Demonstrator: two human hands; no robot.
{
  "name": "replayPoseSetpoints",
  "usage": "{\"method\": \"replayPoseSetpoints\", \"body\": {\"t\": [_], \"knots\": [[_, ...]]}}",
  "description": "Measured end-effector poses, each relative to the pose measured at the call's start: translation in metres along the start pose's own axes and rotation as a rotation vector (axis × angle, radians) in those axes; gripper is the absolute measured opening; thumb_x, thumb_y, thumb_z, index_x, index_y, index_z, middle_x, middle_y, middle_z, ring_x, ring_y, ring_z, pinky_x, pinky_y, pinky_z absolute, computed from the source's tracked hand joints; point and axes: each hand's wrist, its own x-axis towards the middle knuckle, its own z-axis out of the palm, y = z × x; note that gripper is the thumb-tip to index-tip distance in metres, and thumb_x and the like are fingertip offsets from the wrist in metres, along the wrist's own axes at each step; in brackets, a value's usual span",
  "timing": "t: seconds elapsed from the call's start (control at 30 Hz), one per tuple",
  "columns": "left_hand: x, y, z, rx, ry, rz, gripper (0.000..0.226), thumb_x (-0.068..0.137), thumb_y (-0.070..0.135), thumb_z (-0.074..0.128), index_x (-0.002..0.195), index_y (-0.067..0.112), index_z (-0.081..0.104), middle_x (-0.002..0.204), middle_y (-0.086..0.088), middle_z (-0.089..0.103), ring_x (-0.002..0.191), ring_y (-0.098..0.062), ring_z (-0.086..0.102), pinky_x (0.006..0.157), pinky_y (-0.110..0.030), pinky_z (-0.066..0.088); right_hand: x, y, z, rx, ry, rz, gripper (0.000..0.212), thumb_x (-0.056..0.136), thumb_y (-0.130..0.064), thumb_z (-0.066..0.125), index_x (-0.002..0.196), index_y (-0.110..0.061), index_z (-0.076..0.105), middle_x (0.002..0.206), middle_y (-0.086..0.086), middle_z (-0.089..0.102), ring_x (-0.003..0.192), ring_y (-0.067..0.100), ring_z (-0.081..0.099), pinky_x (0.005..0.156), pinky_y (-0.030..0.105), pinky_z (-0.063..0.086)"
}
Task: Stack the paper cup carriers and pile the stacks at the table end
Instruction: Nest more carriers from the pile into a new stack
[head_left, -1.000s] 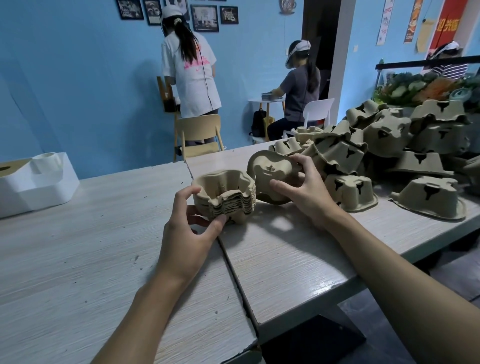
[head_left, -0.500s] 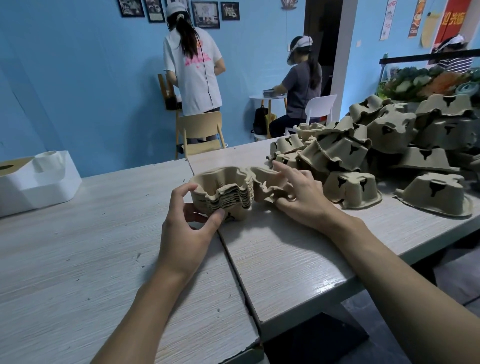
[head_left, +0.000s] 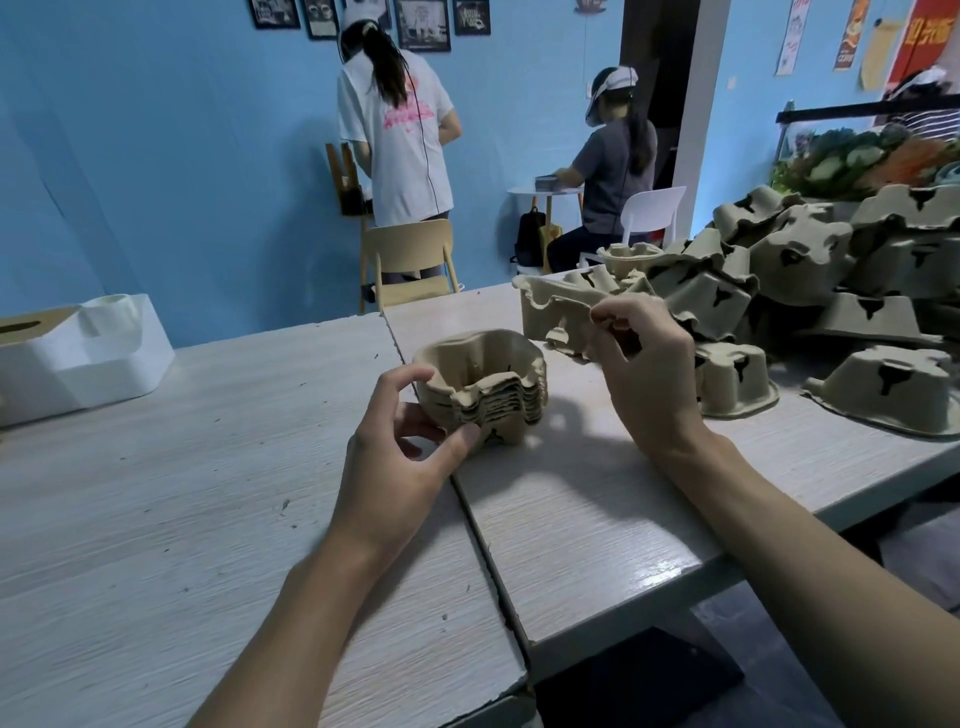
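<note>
A nested stack of brown pulp cup carriers (head_left: 485, 384) stands open side up on the table (head_left: 208, 467), across the seam between two tabletops. My left hand (head_left: 402, 441) grips its near left side, thumb against the front edge and fingers curled over the rim. My right hand (head_left: 641, 364) pinches a single carrier (head_left: 558, 314) and holds it in the air, just right of and above the stack. A large heap of loose carriers (head_left: 810, 291), most lying upside down, covers the table's right part.
A white tissue box holder (head_left: 78, 353) sits at the table's far left. Behind the table are a wooden chair (head_left: 410, 265), a standing person (head_left: 400, 135) and a seated person (head_left: 613, 166) at a small round table. The table's near edge runs diagonally at lower right.
My right hand has lifted the single carrier off the table beside the stack and turned it upright in the air. My left hand has kept its hold on the stack.
</note>
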Motion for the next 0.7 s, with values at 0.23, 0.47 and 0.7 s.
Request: {"method": "replayPoseSetpoints", "body": {"t": [0.23, 0.47, 0.7], "knots": [[0.001, 0.000, 0.003, -0.034, -0.085, 0.008, 0.051, 0.083, 0.015, 0.080, 0.117, 0.041, 0.051, 0.091, 0.002, 0.074, 0.085, -0.014, 0.070, 0.074, -0.030, 0.056, 0.012, -0.018, -0.003, 0.071, 0.083, -0.118, 0.010, 0.087, -0.001, 0.069, 0.095, 0.004, 0.068, 0.102, 0.013, 0.068, 0.100, 0.027, 0.064, 0.089, 0.033, 0.053], [0.003, 0.000, 0.006, -0.102, -0.071, -0.036, 0.070, 0.083, 0.018, 0.080, 0.133, 0.038, 0.036, 0.092, -0.003, 0.074, 0.084, -0.013, 0.069, 0.074, -0.024, 0.050, 0.007, -0.041, 0.003, 0.136, -0.236, -0.241, 0.008, 0.082, 0.004, 0.070, 0.090, 0.003, 0.069, 0.098, 0.013, 0.069, 0.097, 0.025, 0.065, 0.087, 0.033, 0.053], [0.005, -0.006, 0.006, -0.117, -0.090, -0.023, 0.081, 0.085, 0.012, 0.078, 0.141, 0.048, 0.032, 0.093, -0.003, 0.074, 0.081, -0.020, 0.070, 0.076, -0.030, 0.053, -0.004, -0.033, -0.018, 0.062, -0.424, -0.157, 0.023, 0.087, -0.010, 0.059, 0.107, -0.007, 0.068, 0.110, 0.003, 0.066, 0.105, 0.020, 0.061, 0.089, 0.041, 0.050]]}}
